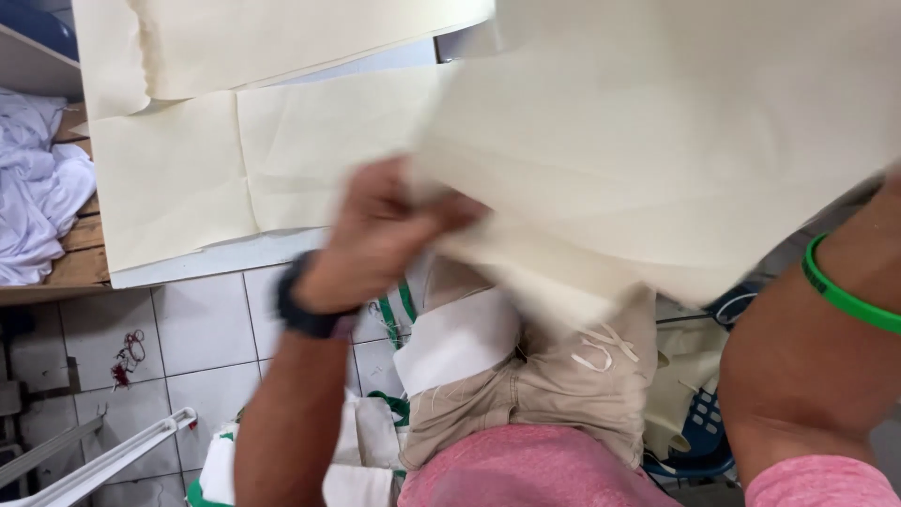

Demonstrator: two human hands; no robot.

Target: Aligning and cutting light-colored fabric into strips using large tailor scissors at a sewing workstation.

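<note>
Two hands are busy with one big cream sheet (657,160) of paper or thin fabric, held up in front of the person's waist and blurred with motion. From where I stand, the left hand (380,235), black watch (305,300) on the wrist, has its fingers clamped on the sheet's lower left edge, thumb pressed over the fold. The right hand is hidden behind the sheet; only the forearm with a green wristband (845,296) shows, so I cannot tell whether those fingers are gripping or loose. More cream sheets (216,160) lie flat on the worktable (188,268) beyond, overlapping one another, with white cloth (38,188) heaped on a wooden shelf to the left. A blue basket (704,432) sits on the tiled floor by the right leg. It looks like the lifting-and-shifting stage of handling this sheet. Any further move would need both edges held evenly, or it may crease or sag.
</note>
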